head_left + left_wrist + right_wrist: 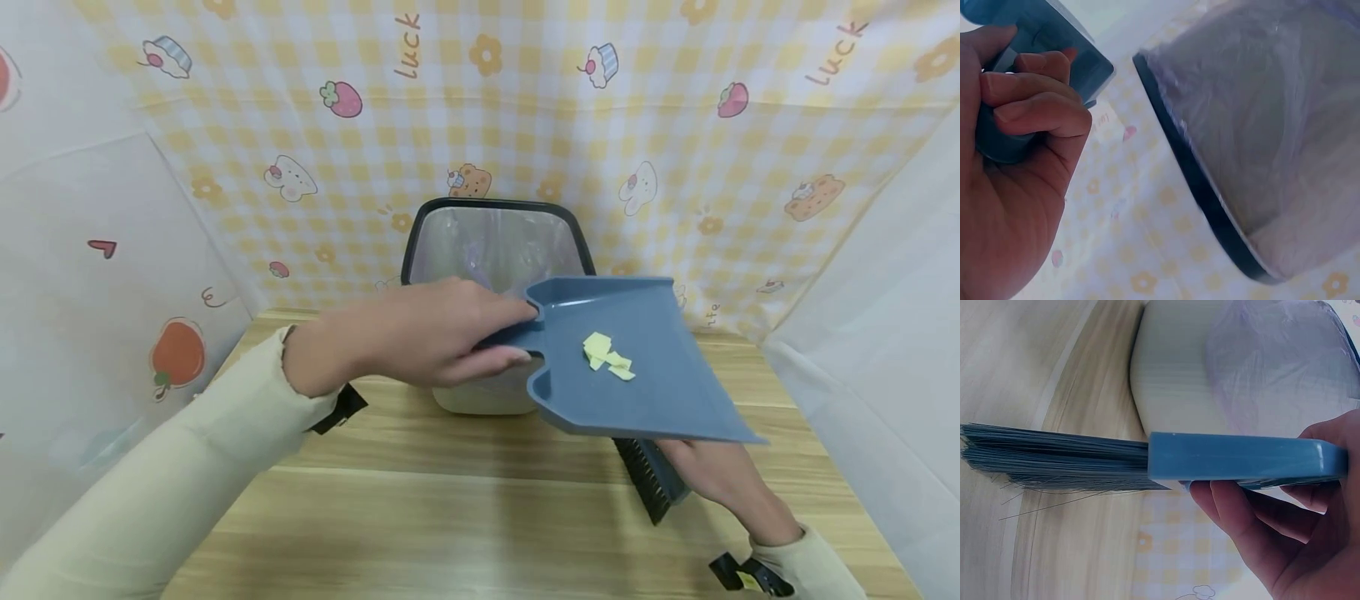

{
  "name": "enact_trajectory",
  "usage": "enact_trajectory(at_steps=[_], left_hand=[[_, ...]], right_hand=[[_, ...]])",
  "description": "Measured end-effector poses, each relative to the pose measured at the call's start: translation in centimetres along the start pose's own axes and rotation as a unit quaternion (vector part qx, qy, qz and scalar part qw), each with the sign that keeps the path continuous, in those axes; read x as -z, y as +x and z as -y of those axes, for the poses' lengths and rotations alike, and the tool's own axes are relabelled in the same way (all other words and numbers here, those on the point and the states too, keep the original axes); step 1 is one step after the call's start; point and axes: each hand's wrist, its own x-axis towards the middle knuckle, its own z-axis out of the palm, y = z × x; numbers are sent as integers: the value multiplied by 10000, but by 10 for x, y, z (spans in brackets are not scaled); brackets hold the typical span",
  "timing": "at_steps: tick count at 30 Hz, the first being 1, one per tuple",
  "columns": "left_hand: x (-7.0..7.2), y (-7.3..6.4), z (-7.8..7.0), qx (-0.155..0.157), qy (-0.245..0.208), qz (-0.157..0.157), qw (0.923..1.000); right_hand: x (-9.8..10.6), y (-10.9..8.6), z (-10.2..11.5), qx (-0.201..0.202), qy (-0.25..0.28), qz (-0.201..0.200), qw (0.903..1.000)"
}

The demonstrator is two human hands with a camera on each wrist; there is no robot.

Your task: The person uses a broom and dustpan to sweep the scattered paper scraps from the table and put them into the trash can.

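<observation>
A blue-grey dustpan (652, 375) is held up in front of the bin by my left hand (420, 333), whose fingers wrap its handle, as the left wrist view shows too. Several scraps of pale yellow paper (598, 348) lie in the pan near its handle end. Lower right, my right hand (723, 479) grips a small hand brush (1247, 456) with long dark bristles (1054, 456). The dustpan covers part of that hand and brush in the head view. Behind the left hand stands a pale trash bin (483, 400) with a dark rim (1200, 200) and a translucent liner bag (1272, 125).
The bin stands on a wood-grain table (420, 517), against a yellow checked cloth (487, 108) with cartoon prints. White sheets (82, 275) hang along both sides. A black strap (341, 408) is round the left wrist.
</observation>
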Motion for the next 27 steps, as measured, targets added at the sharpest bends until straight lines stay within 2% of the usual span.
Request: enact_trajectory(at_steps=[2, 7, 16, 24, 27], left_hand=[[5, 0, 3, -51, 37, -138, 9999], [13, -3, 17, -9, 166, -373, 9992], [28, -16, 46, 486, 271, -501, 9972], [37, -29, 68, 1115, 225, -344, 9929], [39, -34, 75, 1216, 269, -382, 9915]], right_hand=[[0, 2, 1, 348, -16, -267, 9990], [-2, 3, 1, 730, -119, -501, 9960], [-3, 3, -1, 881, -42, -595, 9943], [-4, 5, -4, 959, -59, -659, 9932], [-4, 6, -3, 934, -98, -641, 9935]])
